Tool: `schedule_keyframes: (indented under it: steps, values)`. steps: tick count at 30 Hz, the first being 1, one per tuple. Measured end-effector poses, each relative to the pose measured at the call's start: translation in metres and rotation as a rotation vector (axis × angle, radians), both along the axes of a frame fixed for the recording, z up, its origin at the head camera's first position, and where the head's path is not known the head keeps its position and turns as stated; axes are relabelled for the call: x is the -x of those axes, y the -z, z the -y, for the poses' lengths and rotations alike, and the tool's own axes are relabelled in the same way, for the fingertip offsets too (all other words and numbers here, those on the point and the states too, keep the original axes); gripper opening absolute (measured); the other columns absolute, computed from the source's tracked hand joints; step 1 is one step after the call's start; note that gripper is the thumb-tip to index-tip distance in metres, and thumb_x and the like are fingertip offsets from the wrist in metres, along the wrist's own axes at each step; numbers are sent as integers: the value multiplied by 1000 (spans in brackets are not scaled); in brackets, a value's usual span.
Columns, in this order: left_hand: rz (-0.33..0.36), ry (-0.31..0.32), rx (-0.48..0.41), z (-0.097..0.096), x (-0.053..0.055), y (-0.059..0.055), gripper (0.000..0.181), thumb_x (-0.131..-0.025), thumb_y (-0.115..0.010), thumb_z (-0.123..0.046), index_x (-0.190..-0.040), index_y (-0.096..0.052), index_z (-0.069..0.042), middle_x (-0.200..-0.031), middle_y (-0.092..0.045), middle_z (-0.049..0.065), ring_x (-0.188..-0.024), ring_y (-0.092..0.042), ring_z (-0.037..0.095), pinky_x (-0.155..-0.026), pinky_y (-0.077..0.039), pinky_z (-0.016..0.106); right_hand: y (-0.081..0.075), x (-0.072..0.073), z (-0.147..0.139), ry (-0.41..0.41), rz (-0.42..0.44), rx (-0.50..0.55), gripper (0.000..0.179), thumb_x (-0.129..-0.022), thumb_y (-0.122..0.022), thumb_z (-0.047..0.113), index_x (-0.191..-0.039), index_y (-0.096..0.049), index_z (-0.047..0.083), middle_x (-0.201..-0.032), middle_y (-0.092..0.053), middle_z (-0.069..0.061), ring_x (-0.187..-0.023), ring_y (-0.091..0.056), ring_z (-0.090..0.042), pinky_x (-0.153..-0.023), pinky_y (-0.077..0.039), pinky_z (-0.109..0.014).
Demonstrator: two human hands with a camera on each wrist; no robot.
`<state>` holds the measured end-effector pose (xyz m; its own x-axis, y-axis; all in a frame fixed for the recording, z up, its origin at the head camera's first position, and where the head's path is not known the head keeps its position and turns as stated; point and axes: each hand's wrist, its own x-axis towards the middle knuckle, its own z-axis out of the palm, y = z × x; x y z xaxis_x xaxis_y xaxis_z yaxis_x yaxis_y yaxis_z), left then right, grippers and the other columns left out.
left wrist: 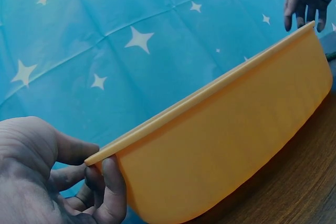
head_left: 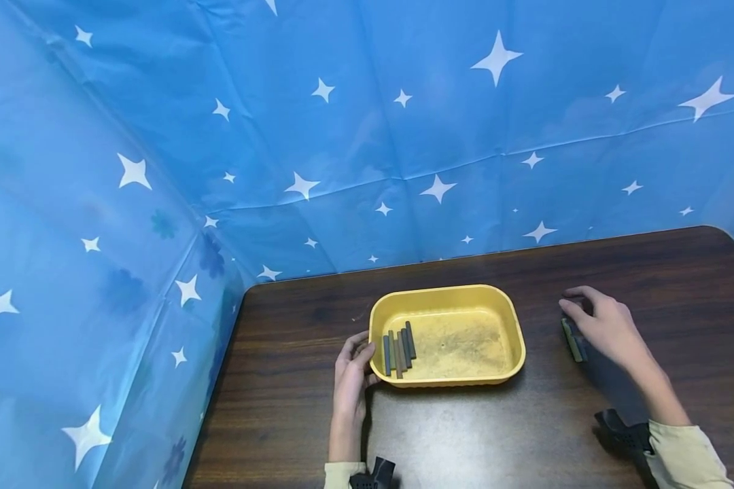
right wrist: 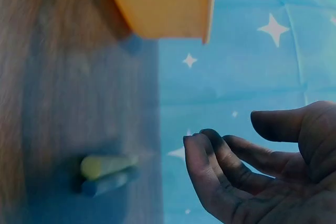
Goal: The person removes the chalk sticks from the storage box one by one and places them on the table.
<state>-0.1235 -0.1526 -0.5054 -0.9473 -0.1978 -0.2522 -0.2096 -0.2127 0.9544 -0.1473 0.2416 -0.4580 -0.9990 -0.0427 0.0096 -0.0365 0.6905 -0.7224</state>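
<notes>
My left hand pinches the left rim of a yellow plastic tray, thumb on top and fingers beneath, as the left wrist view shows. Several slim dark sticks, like chalk or pastels, lie side by side in the tray's left part. Right of the tray, my right hand hovers over the table with fingers loosely bent and thumb apart. Nothing is between them in the right wrist view. Below that hand lie two sticks, a yellow-green one and a bluish one, blurred. The right fingertips are smudged dark.
A dark wood-grain table carries everything. Blue cloth with white stars hangs behind its far edge and along the left side. A black wrist camera sits by the right sleeve, another by the left.
</notes>
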Motion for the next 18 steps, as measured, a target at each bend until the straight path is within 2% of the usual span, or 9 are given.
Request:
schedule_keyframes:
  steps: [4, 10, 18]
  values:
    - [-3, -4, 3, 0, 0, -1, 39, -101, -62, -12, -136, -55, 3, -117, -65, 16, -77, -64, 16, -52, -50, 21, -7, -1, 11, -17, -31, 1, 46, -110, -49, 26, -137, -54, -12, -105, -67, -26, -73, -59, -23, -59, -45, -37]
    - [-9, -4, -2, 0, 0, 0, 38, -101, -62, -12, -136, -55, 3, -117, -65, 17, -78, -64, 16, -52, -50, 21, -13, -3, 29, -50, -61, 13, 43, -110, -51, 26, -136, -57, -7, -111, -68, -25, -79, -61, -24, -62, -46, -37]
    - [-8, 1, -12, 1, -1, -1, 38, -101, -61, -11, -136, -55, 3, -119, -64, 18, -79, -65, 16, -52, -51, 21, -16, -4, 51, -80, -67, 56, 38, -109, -53, 23, -132, -61, -6, -107, -69, -21, -82, -64, -27, -62, -49, -37]
